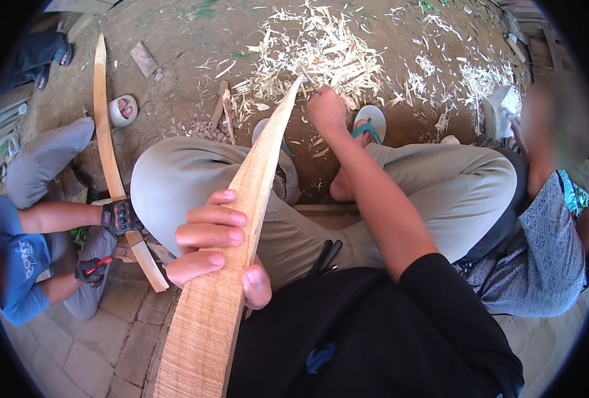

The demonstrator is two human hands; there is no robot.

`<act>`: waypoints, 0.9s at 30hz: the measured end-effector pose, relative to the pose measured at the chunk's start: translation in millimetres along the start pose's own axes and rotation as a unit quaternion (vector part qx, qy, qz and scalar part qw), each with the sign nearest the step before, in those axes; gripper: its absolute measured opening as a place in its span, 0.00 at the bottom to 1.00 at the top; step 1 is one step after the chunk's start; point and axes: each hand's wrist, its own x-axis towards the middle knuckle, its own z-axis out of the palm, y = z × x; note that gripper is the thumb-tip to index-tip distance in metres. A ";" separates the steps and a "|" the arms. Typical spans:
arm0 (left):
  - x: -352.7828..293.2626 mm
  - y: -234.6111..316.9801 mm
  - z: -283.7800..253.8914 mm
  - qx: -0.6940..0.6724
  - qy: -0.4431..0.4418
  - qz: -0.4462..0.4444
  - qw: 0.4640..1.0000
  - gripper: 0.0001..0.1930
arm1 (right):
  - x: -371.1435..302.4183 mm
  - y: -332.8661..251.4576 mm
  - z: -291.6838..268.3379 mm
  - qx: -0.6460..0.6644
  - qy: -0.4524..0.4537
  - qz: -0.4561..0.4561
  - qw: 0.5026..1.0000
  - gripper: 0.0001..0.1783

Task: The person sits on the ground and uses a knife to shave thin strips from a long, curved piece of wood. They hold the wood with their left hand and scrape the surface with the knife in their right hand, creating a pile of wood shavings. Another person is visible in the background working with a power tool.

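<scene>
A long pale wooden piece (208, 318), tapering to a point at its far end, slants up from the lower edge across my lap. My left hand (218, 245) grips it around its middle, fingers over the near face and thumb on the right edge. Close beside the pointed tip, my right hand (325, 116) is closed in a fist with the arm stretched forward. Whatever that fist holds, if anything, is hidden behind the fingers. Beyond both hands, a heap of wood shavings (321, 50) covers the dirt ground.
At left, a person's gloved hand (120, 217) steadies another long curved wooden strip (105, 132); their other gloved hand (94, 270) holds a red-handled tool. Another person (533, 259) sits close on my right. A pale block (502, 111) stands beyond. Black slim handles (327, 255) rest at my waist.
</scene>
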 end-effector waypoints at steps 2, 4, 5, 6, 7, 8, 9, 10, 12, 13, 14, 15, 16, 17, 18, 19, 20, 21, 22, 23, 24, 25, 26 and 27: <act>-0.7 2.6 0.5 0.029 -0.007 -0.012 0.999 0.20 | 16.5 1.1 9.7 -0.001 -0.002 0.013 1.000 0.16; -0.4 2.6 1.2 0.042 -0.014 -0.015 0.999 0.18 | 28.0 6.4 11.9 0.016 0.011 0.026 0.999 0.16; -0.8 1.9 1.0 0.047 -0.011 -0.015 0.999 0.19 | 30.2 8.6 12.3 0.010 0.008 0.021 1.000 0.16; -1.3 1.6 0.5 0.052 -0.009 -0.014 0.999 0.19 | 31.2 11.2 11.6 0.003 0.005 0.016 1.000 0.17; -2.6 1.5 -0.5 0.055 -0.006 -0.013 0.998 0.19 | 29.1 18.8 13.6 0.007 0.000 0.012 1.000 0.17; -3.6 0.7 -0.8 0.057 -0.003 -0.010 0.998 0.19 | 25.3 21.0 11.5 0.011 -0.004 0.010 1.000 0.17; -4.0 0.1 -0.8 0.060 0.000 -0.007 0.998 0.19 | 20.8 23.5 9.6 0.015 -0.008 0.009 1.000 0.17; -3.2 -0.1 0.2 0.065 0.005 -0.006 0.998 0.19 | 17.1 24.9 7.9 0.020 -0.011 0.007 1.000 0.18; -2.6 1.6 3.4 0.076 0.011 -0.008 0.997 0.19 | 8.2 27.6 4.7 0.032 -0.014 -0.006 0.999 0.18; -1.8 2.4 4.2 0.081 0.011 -0.007 0.997 0.19 | 5.8 27.9 3.2 0.038 -0.015 -0.012 0.999 0.18; -1.4 2.6 5.0 0.083 0.010 -0.007 0.996 0.19 | 6.0 28.3 2.3 0.032 -0.017 -0.013 0.999 0.18; -1.7 2.3 5.7 0.085 0.009 -0.006 0.996 0.19 | 6.9 27.0 2.4 0.026 -0.019 -0.014 0.999 0.18; -3.2 1.2 6.4 0.071 0.025 -0.002 0.997 0.20 | 7.2 25.4 3.2 0.021 -0.022 -0.015 0.999 0.18; -3.2 -0.8 8.4 0.055 0.039 0.002 0.998 0.21 | 6.1 20.5 2.1 0.030 -0.016 0.000 0.999 0.17; -3.0 -1.9 10.1 0.040 0.053 0.005 0.998 0.22 | 5.3 18.4 4.8 0.031 -0.010 0.002 0.999 0.17; -2.0 -1.8 11.1 0.039 0.050 0.005 0.998 0.22 | 4.4 15.9 7.6 0.031 -0.005 0.003 0.999 0.17; -1.8 -1.1 11.2 0.039 0.050 0.004 0.998 0.21 | 1.2 10.7 8.6 0.030 -0.001 0.001 1.000 0.16; -2.0 -0.2 10.9 0.041 0.051 0.004 0.998 0.21 | -1.2 5.0 9.0 0.038 -0.008 0.009 0.999 0.16; -2.4 0.8 9.8 0.050 0.041 0.000 0.998 0.20 | -5.5 -0.6 10.3 0.041 -0.007 0.014 0.999 0.16; -1.8 0.4 9.3 0.055 0.029 -0.003 0.998 0.19 | -8.1 -4.7 9.2 0.044 -0.001 0.020 0.999 0.16; -1.5 0.2 9.1 0.060 0.018 -0.006 0.998 0.18 | -9.5 -7.5 8.9 0.047 0.005 0.026 0.999 0.16; -1.4 0.1 9.3 0.054 0.016 -0.009 0.998 0.18 | -1.8 -3.4 16.8 0.045 0.012 0.031 0.998 0.16; -1.5 2.2 8.6 0.057 0.015 -0.011 0.998 0.18 | 4.0 -3.9 23.5 0.051 0.007 0.025 0.998 0.16; -1.8 3.3 8.0 0.054 0.014 -0.013 0.998 0.18 | 10.2 -2.7 26.6 0.057 0.007 0.021 0.998 0.16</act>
